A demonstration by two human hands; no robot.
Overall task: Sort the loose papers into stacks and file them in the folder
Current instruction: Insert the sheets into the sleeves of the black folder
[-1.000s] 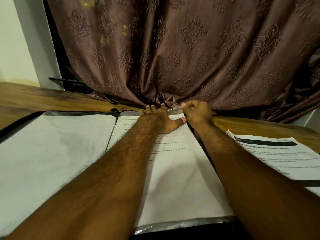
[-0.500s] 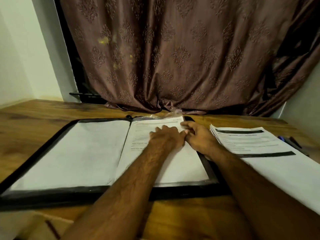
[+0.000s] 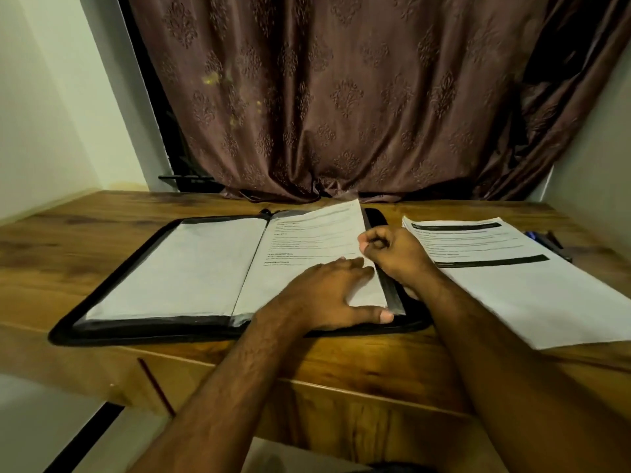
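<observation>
— What's different from a moment ago?

— Both hands have come back from the folder's [image 3: 112, 322] far edge, up by the curtain [image 3: 341, 97]. The left hand [image 3: 327, 295] now lies flat, fingers straight, pressing the near right corner of the printed sheet [image 3: 307, 244] on the right page. The right hand [image 3: 392, 254] is a loose fist at the sheet's right edge, which lifts slightly at its far corner; I can't tell whether it pinches the paper.

— Meaning?

— I'd judge that sheet is just filed and being smoothed down.

— And the count?

— One open folder at 12 o'clock on the tabletop [image 3: 85, 268], two pages showing, left one blank. One loose stack [image 3: 512, 278] at 2 o'clock, unfiled. Something blue, maybe pens [image 3: 543, 238], beyond it; I can't count them.
</observation>
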